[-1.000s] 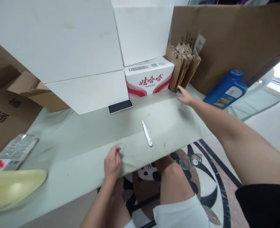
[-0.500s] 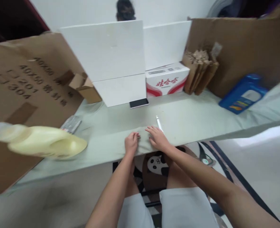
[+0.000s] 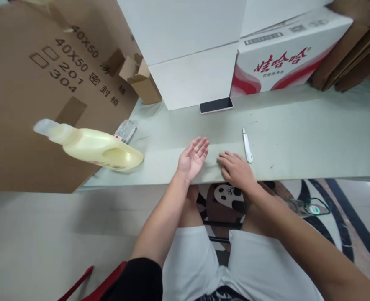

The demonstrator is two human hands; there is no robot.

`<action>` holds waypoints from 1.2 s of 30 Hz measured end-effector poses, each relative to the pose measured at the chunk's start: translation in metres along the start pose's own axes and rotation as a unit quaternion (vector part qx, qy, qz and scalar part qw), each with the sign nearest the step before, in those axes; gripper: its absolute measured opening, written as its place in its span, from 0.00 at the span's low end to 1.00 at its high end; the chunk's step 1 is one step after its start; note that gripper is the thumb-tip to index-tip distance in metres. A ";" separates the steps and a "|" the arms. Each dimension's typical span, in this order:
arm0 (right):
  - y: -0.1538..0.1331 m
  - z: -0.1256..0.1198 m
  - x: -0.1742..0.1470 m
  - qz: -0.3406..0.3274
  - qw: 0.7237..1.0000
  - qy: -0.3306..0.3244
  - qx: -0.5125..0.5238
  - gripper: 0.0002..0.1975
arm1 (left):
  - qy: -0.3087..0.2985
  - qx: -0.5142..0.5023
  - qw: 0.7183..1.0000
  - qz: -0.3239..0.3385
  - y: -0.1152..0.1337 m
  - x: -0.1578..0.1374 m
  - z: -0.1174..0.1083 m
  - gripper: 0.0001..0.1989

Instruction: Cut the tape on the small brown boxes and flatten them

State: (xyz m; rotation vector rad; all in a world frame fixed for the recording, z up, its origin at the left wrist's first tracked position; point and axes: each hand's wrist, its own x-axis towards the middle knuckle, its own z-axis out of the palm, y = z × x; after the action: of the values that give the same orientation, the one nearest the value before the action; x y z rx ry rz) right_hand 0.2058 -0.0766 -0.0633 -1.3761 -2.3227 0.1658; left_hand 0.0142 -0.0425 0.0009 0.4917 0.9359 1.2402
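Note:
My left hand is turned palm up over the front of the table, its fingers stretched out and nothing in it. To its right, my right hand rests palm down on the pale green cloth, fingers loosely extended and nothing visible beneath them. Just right of that hand, apart from it, lies a slim white utility knife with its narrow tip pointing away from me. Farther back, a phone with a dark screen lies against the foot of a white panel.
A pale yellow jug stands at the left, near a small silvery packet. Behind are a large cardboard sheet, a small open carton and a white-and-red box. Folded cardboard stands at the right.
My left hand has turned from a loosely curled pose to palm up with fingers opened. My right hand stays palm down on the cloth. The view has tilted downward and come closer.

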 end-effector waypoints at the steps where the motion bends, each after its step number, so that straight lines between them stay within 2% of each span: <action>1: 0.000 0.000 0.000 0.000 1.000 0.001 0.003 0.17 | -0.012 -0.052 0.998 -0.020 0.004 -0.003 0.003 0.17; 2: 0.001 0.000 0.000 -0.001 1.000 0.003 0.008 0.17 | -0.021 -0.092 0.995 -0.037 0.007 -0.006 0.007 0.19; 5: 0.005 -0.001 -0.002 -0.006 0.999 0.027 0.041 0.15 | -0.033 -0.125 0.990 -0.064 0.012 -0.013 0.016 0.22; 9: 0.001 -0.015 -0.001 0.007 0.982 0.119 0.148 0.12 | -0.054 -0.131 0.986 -0.082 0.013 -0.017 0.023 0.21; 12: -0.018 -0.032 0.006 0.029 0.962 0.176 0.208 0.11 | -0.070 -0.122 0.986 -0.091 0.007 -0.021 0.030 0.21; 15: -0.041 -0.042 0.019 0.046 0.962 0.172 0.207 0.14 | -0.066 -0.105 0.988 -0.095 -0.004 -0.028 0.039 0.20; 18: -0.057 -0.042 0.033 0.076 0.963 0.165 0.200 0.15 | -0.056 -0.084 0.990 -0.102 -0.017 -0.036 0.043 0.21; 21: -0.062 -0.037 0.037 0.073 0.954 0.169 0.236 0.15 | -0.055 -0.040 0.991 -0.114 -0.023 -0.042 0.032 0.20; 24: -0.059 -0.033 0.028 0.071 0.947 0.159 0.272 0.16 | -0.023 0.011 0.998 -0.060 -0.015 -0.038 0.012 0.18; 26: -0.053 -0.028 0.016 0.095 0.942 0.142 0.287 0.16 | 0.035 0.083 0.996 0.021 0.003 -0.024 -0.003 0.18; 27: -0.048 -0.025 0.011 0.111 0.940 0.134 0.294 0.16 | 0.071 0.133 0.987 0.062 0.015 -0.012 -0.009 0.18; 28: -0.043 -0.021 0.006 0.128 0.937 0.128 0.299 0.17 | 0.114 0.206 0.966 0.106 0.030 0.002 -0.015 0.17; 32: -0.022 -0.002 -0.002 0.190 0.926 0.124 0.302 0.17 | 0.190 0.285 0.920 0.191 0.106 0.081 -0.031 0.10; 35: -0.014 0.006 -0.004 0.210 0.921 0.127 0.303 0.15 | 0.241 0.345 0.872 0.251 0.166 0.143 -0.040 0.05; 36: -0.013 0.007 -0.005 0.207 0.922 0.127 0.301 0.14 | 0.255 0.360 0.858 0.263 0.185 0.160 -0.043 0.08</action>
State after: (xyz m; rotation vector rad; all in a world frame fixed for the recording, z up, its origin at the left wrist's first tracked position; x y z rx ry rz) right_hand 0.1941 -0.0866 -0.0665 -1.4223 -1.5491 0.7175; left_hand -0.1217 0.1554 0.0653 1.0966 1.8299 1.5228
